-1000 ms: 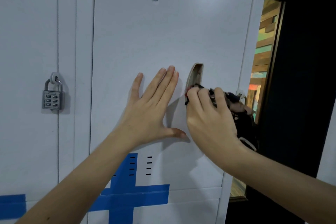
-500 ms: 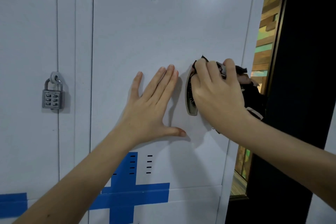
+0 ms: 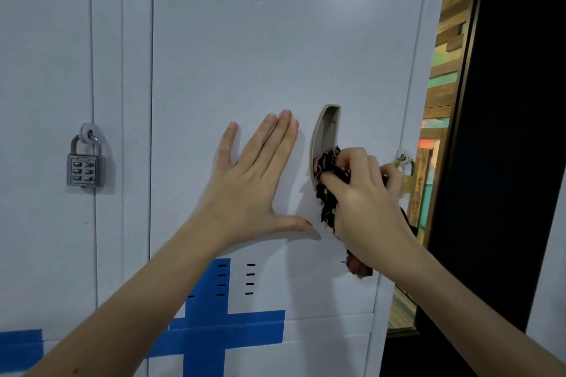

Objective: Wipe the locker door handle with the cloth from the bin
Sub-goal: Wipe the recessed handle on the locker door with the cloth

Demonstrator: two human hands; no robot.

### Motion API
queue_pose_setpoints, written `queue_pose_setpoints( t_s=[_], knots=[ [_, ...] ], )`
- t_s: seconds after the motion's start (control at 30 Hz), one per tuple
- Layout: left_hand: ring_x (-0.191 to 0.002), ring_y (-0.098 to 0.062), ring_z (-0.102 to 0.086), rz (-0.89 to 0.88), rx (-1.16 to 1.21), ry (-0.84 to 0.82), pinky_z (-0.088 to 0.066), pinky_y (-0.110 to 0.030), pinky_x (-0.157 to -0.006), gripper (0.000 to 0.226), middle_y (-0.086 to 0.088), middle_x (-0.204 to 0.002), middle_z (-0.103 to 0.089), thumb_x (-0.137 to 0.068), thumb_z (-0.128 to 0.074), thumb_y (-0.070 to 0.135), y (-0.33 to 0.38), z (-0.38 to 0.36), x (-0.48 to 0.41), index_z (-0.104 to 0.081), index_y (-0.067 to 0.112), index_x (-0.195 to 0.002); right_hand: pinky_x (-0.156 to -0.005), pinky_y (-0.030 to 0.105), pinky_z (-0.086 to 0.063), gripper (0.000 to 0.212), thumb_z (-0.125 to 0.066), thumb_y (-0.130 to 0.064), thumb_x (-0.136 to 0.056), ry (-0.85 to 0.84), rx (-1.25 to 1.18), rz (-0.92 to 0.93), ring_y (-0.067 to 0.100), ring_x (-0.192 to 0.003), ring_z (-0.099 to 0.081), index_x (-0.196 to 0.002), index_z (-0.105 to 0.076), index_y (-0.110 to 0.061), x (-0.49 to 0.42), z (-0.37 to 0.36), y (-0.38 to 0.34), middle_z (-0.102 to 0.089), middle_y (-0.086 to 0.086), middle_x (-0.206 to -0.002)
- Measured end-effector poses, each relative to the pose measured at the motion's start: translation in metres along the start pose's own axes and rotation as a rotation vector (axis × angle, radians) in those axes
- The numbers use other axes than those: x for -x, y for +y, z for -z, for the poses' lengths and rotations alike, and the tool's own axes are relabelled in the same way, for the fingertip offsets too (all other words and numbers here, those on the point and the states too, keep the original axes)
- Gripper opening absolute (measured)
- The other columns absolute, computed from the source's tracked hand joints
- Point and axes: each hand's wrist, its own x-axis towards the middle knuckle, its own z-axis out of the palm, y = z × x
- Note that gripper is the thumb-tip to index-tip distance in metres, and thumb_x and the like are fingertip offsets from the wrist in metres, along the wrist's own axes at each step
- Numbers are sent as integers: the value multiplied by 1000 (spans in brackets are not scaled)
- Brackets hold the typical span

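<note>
The white locker door (image 3: 275,55) labelled PALMERA 0002 fills the middle of the view. Its recessed beige handle (image 3: 327,127) sits right of centre, with its lower half covered. My right hand (image 3: 367,202) grips a dark patterned cloth (image 3: 329,171) and presses it into the lower part of the handle. A tail of the cloth hangs below my wrist. My left hand (image 3: 254,180) lies flat on the door just left of the handle, fingers spread and holding nothing.
A grey push-button padlock (image 3: 85,162) hangs on the neighbouring locker at left. A brass hasp (image 3: 404,165) sticks out at the door's right edge. Blue tape (image 3: 214,324) crosses the lower door. A dark door frame (image 3: 505,131) stands at right.
My right hand has moved with the cloth from the top of the handle down to its lower part, uncovering the upper recess. My left hand has stayed flat on the door.
</note>
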Motion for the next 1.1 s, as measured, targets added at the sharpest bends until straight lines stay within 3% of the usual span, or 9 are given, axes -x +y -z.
queue_pose_setpoints(
  t_s=[0.07, 0.13, 0.2, 0.27, 0.4, 0.57, 0.73, 0.9, 1.1],
  knots=[
    [-143, -16, -4, 1, 3, -3, 5, -50, -112, 125, -5, -156, -6, -57, -24, 92, 0, -1, 0, 0, 7, -146, -78, 33, -18, 40, -30, 0, -66, 3, -131, -34, 25, -93, -38, -86, -64, -7, 0, 0, 3, -45, 12, -99],
    [-143, -17, -3, 1, 5, -7, 5, -50, -112, 125, -5, -155, -4, -58, -22, 92, 0, -1, 0, 1, 7, -146, -81, 30, -17, 31, -32, 7, -70, -34, -288, -120, 27, -97, -38, -80, -59, -5, 2, 2, 5, -39, 9, -97],
    [-143, -17, -3, -2, -3, -11, 5, -51, -112, 125, -7, -156, -5, -58, -24, 92, -1, -1, 0, 0, 7, -146, -90, 42, -27, 23, -42, 18, -70, -42, -486, -204, 24, -96, -36, -76, -52, -2, 9, 3, 10, -33, 3, -97],
    [-143, -16, -3, -10, -6, -20, 6, -51, -111, 124, -8, -156, -6, -58, -24, 91, -1, 0, 0, 2, 7, -146, -90, 54, -39, 22, -45, 14, -71, 50, -643, -269, 18, -96, -37, -80, -52, -5, 16, 9, 13, -32, -4, -96],
    [-143, -16, -2, -18, -7, -27, 8, -50, -111, 124, -9, -156, -6, -59, -21, 91, -2, 1, 0, 0, 6, -146, -94, 52, -40, 27, -43, 3, -70, 219, -745, -341, -4, -99, -35, -87, -50, -18, 9, 24, 19, -27, -20, -103],
    [-143, -19, -5, -25, -11, -9, 4, -51, -111, 125, -10, -155, -9, -58, -22, 92, -1, 0, 0, -5, 4, -146, -88, 51, -43, 27, -46, 0, -70, 150, -598, -199, 13, -95, -35, -95, -55, -7, -14, 23, 9, -29, -6, -100],
    [-143, -18, -4, -16, 3, 3, 4, -50, -112, 125, -8, -155, -7, -59, -25, 92, -2, 0, 0, -4, 4, -146, -84, 38, -31, 26, -57, -1, -75, 144, -118, -87, 25, -93, -39, -100, -60, -2, -27, 0, -2, -52, 20, -108],
    [-143, -17, -3, -10, 10, 7, 7, -49, -112, 124, -8, -156, -8, -59, -26, 91, -2, -1, 0, -2, 5, -146, -85, 46, -32, 8, -59, -8, -79, 97, 209, 22, 31, -93, -54, -85, -64, -7, -5, -1, -8, -59, 16, -109],
    [-143, -17, -3, -4, 9, 0, 8, -48, -111, 126, -8, -156, -7, -58, -29, 91, -2, -1, -1, -2, 6, -146, -84, 44, -26, 9, -58, -15, -73, -24, 134, 31, 29, -79, -52, -71, -63, -8, -6, 12, -3, -52, 12, -90]
  ],
)
